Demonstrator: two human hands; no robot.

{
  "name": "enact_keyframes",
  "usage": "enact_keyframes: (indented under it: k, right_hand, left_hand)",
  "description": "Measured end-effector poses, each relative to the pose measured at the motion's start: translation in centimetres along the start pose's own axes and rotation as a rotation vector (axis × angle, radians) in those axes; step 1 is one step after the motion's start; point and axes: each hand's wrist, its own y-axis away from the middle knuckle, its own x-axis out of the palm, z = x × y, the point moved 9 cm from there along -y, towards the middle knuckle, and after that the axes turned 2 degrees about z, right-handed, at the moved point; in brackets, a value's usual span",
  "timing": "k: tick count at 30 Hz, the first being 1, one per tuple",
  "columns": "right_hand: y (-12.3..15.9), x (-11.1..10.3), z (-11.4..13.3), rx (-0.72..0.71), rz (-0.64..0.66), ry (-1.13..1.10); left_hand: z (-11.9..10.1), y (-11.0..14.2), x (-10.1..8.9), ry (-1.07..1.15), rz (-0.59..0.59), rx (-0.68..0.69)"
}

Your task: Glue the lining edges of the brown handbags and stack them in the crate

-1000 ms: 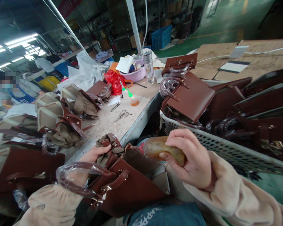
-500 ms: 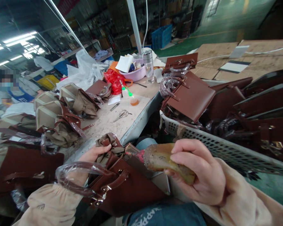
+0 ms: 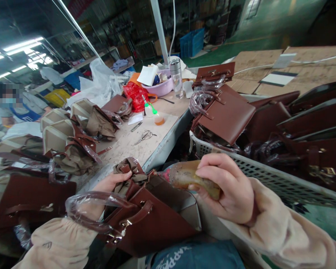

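A brown handbag (image 3: pixel 154 220) lies tilted over my lap, its handle (image 3: pixel 92 209) wrapped in clear plastic. My left hand (image 3: pixel 112 185) reaches through that handle and grips the bunched lining (image 3: pixel 127 168) at the bag's opening, thumb on top. In my right hand (image 3: pixel 224 183) is a soiled yellowish squeeze bottle (image 3: pixel 184 175) with a reddish neck, lying nearly sideways. Its tip points left at the bag's edge beside my left hand; whether it touches there I cannot make out.
Several unfinished bags (image 3: pixel 58 138) crowd the left of the worktable (image 3: pixel 123 149). Scissors (image 3: pixel 145 136), small green-capped bottles (image 3: pixel 158 118) and a glass flask (image 3: pixel 176 78) stand or lie on it. A plastic basket (image 3: pixel 257 175) heaped with brown bags is at right. A masked person sits far left.
My right hand has moved left and slightly up with the squeeze bottle, bringing its tip closer to the lining. My left hand stays in place on the bag.
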Motion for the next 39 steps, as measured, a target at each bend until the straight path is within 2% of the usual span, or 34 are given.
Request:
enact_keyframes:
  k: [6,12,17,21,27,34,39]
  right_hand:
    - [-0.2,-0.7,-0.5,0.038,0.009,-0.014]
    - [-0.8,-0.7,0.3,-0.013,0.057,-0.063]
    - [-0.5,0.0,-0.7,-0.005,0.053,-0.028]
    - [-0.4,0.1,-1.4,0.022,0.022,-0.005]
    - [-0.8,-0.2,-2.5,0.068,0.018,-0.018]
    - [0.0,-0.4,-4.5,0.146,0.017,-0.021]
    - [1.2,-0.5,-4.8,0.177,0.061,-0.028]
  left_hand:
    - [0.1,-0.4,-1.1,-0.095,-0.062,0.021]
    - [0.1,-0.6,-0.4,-0.077,0.029,0.02]
    - [-0.2,-0.5,-0.5,-0.103,-0.005,0.057]
    - [-0.1,-0.2,-0.6,-0.093,-0.062,-0.001]
    - [-2.3,-0.1,0.3,-0.178,-0.022,0.062]
    - [-3.5,-1.0,-1.0,-0.363,-0.066,0.023]
    - [-4.0,-1.1,0.1,-0.389,-0.051,0.012]
